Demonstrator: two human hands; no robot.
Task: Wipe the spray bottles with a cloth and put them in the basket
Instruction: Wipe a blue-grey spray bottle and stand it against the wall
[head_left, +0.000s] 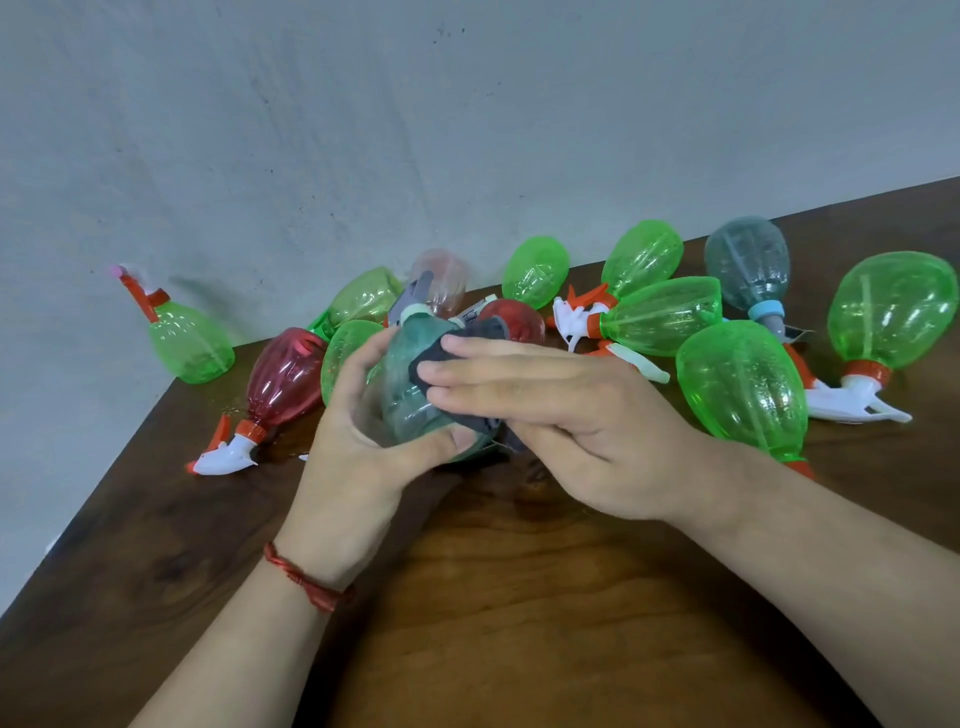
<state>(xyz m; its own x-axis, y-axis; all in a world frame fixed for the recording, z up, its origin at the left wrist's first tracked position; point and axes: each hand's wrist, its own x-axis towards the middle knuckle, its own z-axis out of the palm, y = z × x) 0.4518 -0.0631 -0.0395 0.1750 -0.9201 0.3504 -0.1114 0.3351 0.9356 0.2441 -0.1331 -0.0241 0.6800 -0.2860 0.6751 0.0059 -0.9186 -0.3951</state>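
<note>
My left hand (358, 441) grips a clear teal spray bottle (410, 384) by its rounded base, above the middle of the wooden table (519, 597). My right hand (561, 415) presses a dark grey cloth (441, 364) against the bottle's side with straight fingers; the thumb is tucked under the cloth. The bottle's pale collar and grey trigger head point away from me. Most of the cloth is hidden under my right palm. No basket is in view.
Several spray bottles lie scattered behind my hands: a red one (285, 379) at left, green ones (743, 389) at right, a grey-blue one (748, 265) far right. One green bottle (189, 343) stands at the table's left corner. A grey wall (467, 130) runs behind.
</note>
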